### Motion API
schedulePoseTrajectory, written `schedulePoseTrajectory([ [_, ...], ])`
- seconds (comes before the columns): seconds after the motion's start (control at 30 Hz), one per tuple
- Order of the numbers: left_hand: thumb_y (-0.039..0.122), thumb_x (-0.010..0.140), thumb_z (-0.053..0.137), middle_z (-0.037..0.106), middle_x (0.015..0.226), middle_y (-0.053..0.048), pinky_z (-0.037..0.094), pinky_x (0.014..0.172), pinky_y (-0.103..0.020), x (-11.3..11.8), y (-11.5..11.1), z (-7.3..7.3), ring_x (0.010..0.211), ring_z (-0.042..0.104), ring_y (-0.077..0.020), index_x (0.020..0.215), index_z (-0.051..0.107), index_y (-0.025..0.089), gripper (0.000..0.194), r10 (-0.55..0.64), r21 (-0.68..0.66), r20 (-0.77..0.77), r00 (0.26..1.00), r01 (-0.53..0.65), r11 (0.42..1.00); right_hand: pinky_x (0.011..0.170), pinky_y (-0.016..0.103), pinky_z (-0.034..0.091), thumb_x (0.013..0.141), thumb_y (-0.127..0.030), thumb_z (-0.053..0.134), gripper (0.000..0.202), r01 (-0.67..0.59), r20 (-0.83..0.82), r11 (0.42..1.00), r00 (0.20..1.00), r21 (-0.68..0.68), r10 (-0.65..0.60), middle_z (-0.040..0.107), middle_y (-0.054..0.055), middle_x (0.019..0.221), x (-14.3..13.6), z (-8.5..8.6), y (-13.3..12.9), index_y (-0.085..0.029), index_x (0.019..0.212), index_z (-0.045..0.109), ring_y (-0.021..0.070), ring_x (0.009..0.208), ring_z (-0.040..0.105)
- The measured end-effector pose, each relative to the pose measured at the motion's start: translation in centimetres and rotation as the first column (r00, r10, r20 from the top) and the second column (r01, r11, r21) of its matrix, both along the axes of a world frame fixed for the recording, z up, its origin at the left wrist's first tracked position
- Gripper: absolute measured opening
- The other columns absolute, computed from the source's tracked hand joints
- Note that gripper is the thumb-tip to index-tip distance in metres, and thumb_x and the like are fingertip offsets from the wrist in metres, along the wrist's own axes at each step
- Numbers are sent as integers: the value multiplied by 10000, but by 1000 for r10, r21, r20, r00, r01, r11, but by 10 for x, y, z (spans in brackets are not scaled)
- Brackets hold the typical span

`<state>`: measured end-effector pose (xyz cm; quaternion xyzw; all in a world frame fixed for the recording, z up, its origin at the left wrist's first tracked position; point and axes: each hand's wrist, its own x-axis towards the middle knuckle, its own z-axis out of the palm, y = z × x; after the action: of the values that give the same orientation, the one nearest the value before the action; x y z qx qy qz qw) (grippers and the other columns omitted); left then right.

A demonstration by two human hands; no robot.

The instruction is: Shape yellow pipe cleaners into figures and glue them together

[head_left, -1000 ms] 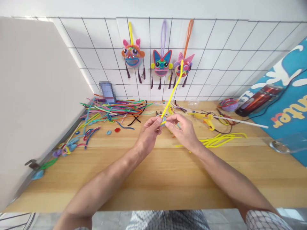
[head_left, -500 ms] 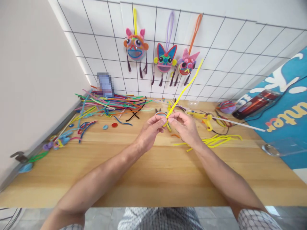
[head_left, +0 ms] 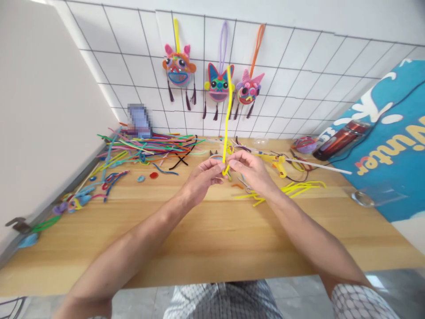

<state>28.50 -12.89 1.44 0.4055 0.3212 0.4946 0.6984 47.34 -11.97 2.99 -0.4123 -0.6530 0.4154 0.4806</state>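
Between my two hands, over the middle of the table, a yellow pipe cleaner [head_left: 227, 119] stands nearly upright, its lower end bent into a small hook. My left hand [head_left: 207, 175] pinches it near the bend with thumb and fingertips. With thumb and forefinger my right hand [head_left: 247, 167] grips the short turned-up end. Below and to the right of my right hand lie loose yellow pipe cleaners [head_left: 299, 188]. A short orange piece [head_left: 237, 185] and what look like scissors [head_left: 246, 185] lie just under the hands.
Many coloured pipe cleaners [head_left: 156, 148] are heaped at the back left beside a blurred phone [head_left: 140, 120]. A yellow glue gun [head_left: 280, 166], a red thermos [head_left: 341, 139] and a clear cup [head_left: 363, 198] are on the right. Three decorated masks [head_left: 179, 71] hang on the grid wall.
The long part of the yellow pipe cleaner has swung from leaning right to nearly upright, and its lower end now shows a bend. The camera view has shifted slightly.
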Motion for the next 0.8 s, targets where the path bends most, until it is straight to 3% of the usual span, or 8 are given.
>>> schedulePoseTrajectory([
  [0.13, 503, 564, 1032, 712, 721, 23, 520, 564, -202, 2, -8, -10, 599, 687, -107, 831, 718, 171, 529, 24, -34, -53, 998, -26, 999, 818, 329, 555, 898, -478, 749, 277, 88, 104, 996, 991, 4, -88, 746, 17, 895, 32, -4, -10, -224, 1007, 744, 187, 838, 685],
  [0.27, 548, 619, 1009, 723, 754, 20, 557, 594, -215, -7, -24, -39, 630, 703, -115, 849, 720, 173, 527, 73, -44, -136, 988, -79, 996, 816, 365, 551, 879, -501, 716, 297, 256, 312, 967, 918, 9, -246, 773, 39, 923, 94, -40, -28, -224, 981, 748, 216, 833, 690],
  [0.33, 564, 624, 1005, 747, 786, 7, 582, 636, -226, -15, -29, -57, 685, 735, -133, 863, 722, 173, 539, 72, -47, -169, 983, -81, 996, 829, 400, 558, 838, -536, 706, 322, 422, 413, 905, 816, 50, -404, 776, 53, 898, 131, -62, -32, -227, 922, 736, 242, 829, 698],
  [0.4, 561, 600, 1019, 757, 792, 0, 597, 661, -239, -23, -31, -71, 713, 754, -150, 859, 719, 170, 557, 71, -69, -185, 980, -85, 994, 843, 447, 559, 833, -583, 674, 367, 584, 458, 805, 691, 102, -560, 775, 83, 911, 165, -76, -29, -227, 910, 711, 278, 848, 701],
  [0.5, 540, 573, 1034, 766, 812, -4, 615, 707, -257, -27, -30, -81, 757, 777, -170, 850, 707, 167, 568, 104, -121, -165, 981, -125, 985, 905, 481, 549, 840, -585, 671, 381, 691, 536, 678, 485, 249, -691, 772, 134, 1035, 201, -85, -8, -220, 945, 699, 301, 913, 695],
  [0.57, 521, 562, 1040, 776, 847, -8, 622, 729, -265, -27, -29, -81, 789, 791, -181, 850, 691, 166, 575, 122, -162, -123, 985, -141, 977, 926, 483, 543, 826, -543, 695, 351, 688, 605, 655, 389, 311, -695, 769, 155, 1066, 211, -85, 13, -213, 946, 697, 304, 937, 681],
  [0.7, 478, 589, 1038, 792, 880, -26, 622, 741, -267, -26, -26, -78, 787, 792, -168, 871, 657, 164, 569, 72, -180, 2, 997, -71, 981, 900, 467, 519, 809, -457, 715, 288, 640, 742, 692, 274, 334, -612, 756, 160, 999, 208, -93, 51, -191, 916, 695, 314, 959, 658],
  [0.8, 459, 613, 1031, 797, 855, -27, 619, 726, -272, -29, -23, -83, 735, 780, -155, 867, 630, 166, 558, 60, -202, 60, 996, -47, 978, 836, 435, 513, 791, -376, 697, 193, 657, 753, 679, 253, 327, -607, 740, 147, 916, 205, -100, 64, -195, 854, 682, 292, 884, 643],
])
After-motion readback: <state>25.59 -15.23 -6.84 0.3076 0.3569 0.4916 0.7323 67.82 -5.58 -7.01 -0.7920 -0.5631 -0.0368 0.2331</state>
